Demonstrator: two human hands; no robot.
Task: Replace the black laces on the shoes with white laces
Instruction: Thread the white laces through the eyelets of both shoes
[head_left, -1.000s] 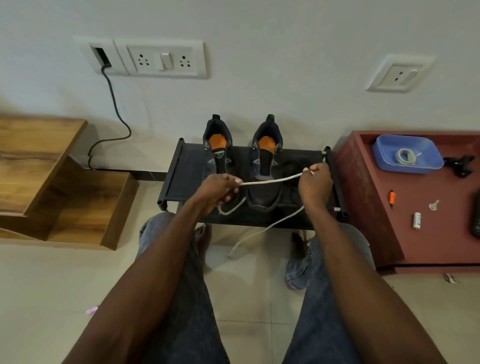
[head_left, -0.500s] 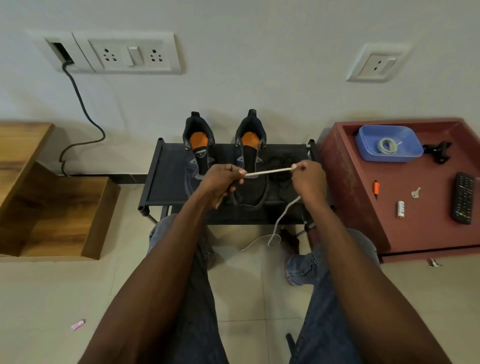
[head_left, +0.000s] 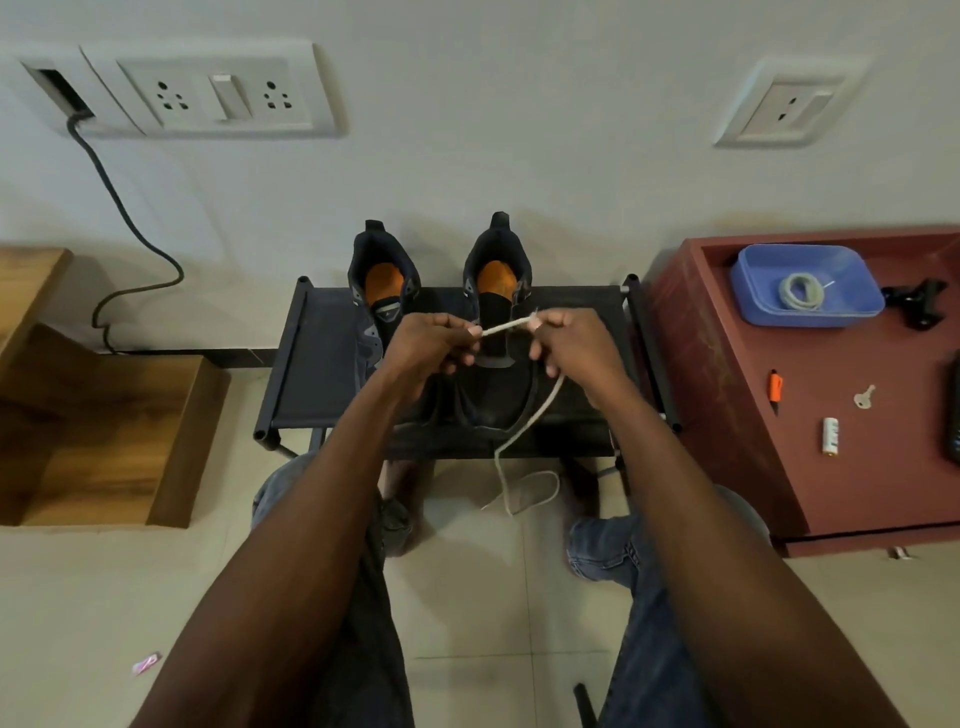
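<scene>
Two dark shoes with orange insoles stand on a low black rack (head_left: 311, 358), toes toward me: the left shoe (head_left: 382, 291) and the right shoe (head_left: 498, 291). My left hand (head_left: 431, 348) and my right hand (head_left: 576, 343) each pinch a white lace (head_left: 506, 326) above the shoes, a short taut stretch between them. The lace's long tail hangs from my right hand past the rack's front edge and loops on the floor. A second white lace (head_left: 802, 292) lies coiled in a blue tray (head_left: 753, 286).
A red-brown cabinet (head_left: 727, 415) at the right carries the tray, a black clip, an orange-capped item, a key, a small white battery and a remote at the edge. Wooden steps (head_left: 104, 441) stand at the left. A cable runs down the wall. My knees are below the rack.
My hands have come closer together, so the taut stretch of lace between them is much shorter. The hanging tail is longer and now loops on the floor.
</scene>
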